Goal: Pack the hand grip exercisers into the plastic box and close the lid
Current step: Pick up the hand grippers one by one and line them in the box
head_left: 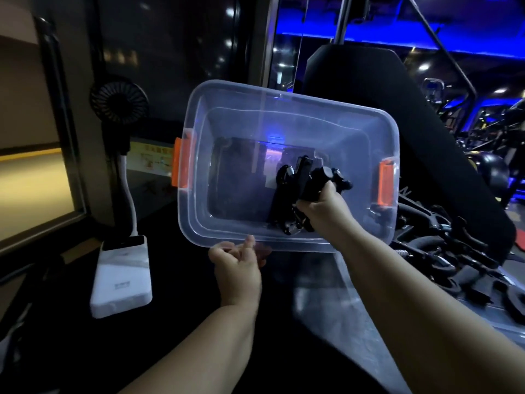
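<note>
head view: right hand grips hand grip exercisers inside plastic box, left hand clasping its near rim.

Plastic box clear, orange latches left and right; hand grip exercisers black; power bank white; fan black; far lighting blue

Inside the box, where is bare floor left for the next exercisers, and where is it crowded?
The plastic box floor is bare on its left half, toward the left orange latch. The right near corner is crowded: the right hand holds hand grip exercisers there.
</note>
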Demonstrator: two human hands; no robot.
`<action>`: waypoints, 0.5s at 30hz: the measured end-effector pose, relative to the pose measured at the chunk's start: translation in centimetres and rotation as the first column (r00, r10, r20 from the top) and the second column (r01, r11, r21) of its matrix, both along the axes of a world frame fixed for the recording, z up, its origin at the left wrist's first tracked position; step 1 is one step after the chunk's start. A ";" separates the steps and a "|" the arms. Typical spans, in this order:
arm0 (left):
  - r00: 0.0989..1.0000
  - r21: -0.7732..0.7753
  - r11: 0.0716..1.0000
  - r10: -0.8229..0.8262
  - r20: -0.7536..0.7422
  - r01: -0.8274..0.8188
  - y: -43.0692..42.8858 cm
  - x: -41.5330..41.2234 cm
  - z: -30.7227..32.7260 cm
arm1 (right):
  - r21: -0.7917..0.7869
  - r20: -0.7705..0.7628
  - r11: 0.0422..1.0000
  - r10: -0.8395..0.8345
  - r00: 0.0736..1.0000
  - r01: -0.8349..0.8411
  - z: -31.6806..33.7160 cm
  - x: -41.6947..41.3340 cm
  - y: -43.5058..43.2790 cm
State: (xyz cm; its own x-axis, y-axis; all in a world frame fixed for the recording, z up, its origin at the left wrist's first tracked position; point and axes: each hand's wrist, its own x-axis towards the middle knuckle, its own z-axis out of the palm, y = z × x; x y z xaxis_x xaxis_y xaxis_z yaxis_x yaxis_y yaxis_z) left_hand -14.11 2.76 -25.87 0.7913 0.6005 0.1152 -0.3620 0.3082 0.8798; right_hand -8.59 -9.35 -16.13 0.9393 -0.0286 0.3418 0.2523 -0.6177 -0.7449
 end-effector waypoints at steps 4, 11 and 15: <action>0.999 0.045 0.998 0.034 -0.037 -0.033 0.0 0.3 -0.6 | -0.143 -0.043 0.990 -0.019 0.999 0.013 -0.6 2.5 2.3; 0.999 0.033 0.999 0.024 -0.028 -0.024 0.0 0.4 -0.8 | -0.255 -0.085 0.967 -0.027 0.996 0.005 -1.4 5.4 4.4; 0.999 0.043 0.999 0.018 -0.036 -0.017 0.0 0.7 -1.1 | -0.344 -0.118 0.938 -0.094 0.989 0.048 -1.1 7.0 5.1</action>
State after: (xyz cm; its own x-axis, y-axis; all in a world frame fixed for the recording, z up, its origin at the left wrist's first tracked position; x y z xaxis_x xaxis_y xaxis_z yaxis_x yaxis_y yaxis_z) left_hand -13.41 2.77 -26.99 0.7847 0.6097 0.1119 -0.3343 0.2643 0.9046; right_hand -1.59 -4.24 -17.19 0.9762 -0.0005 0.2170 0.1132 -0.8518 -0.5114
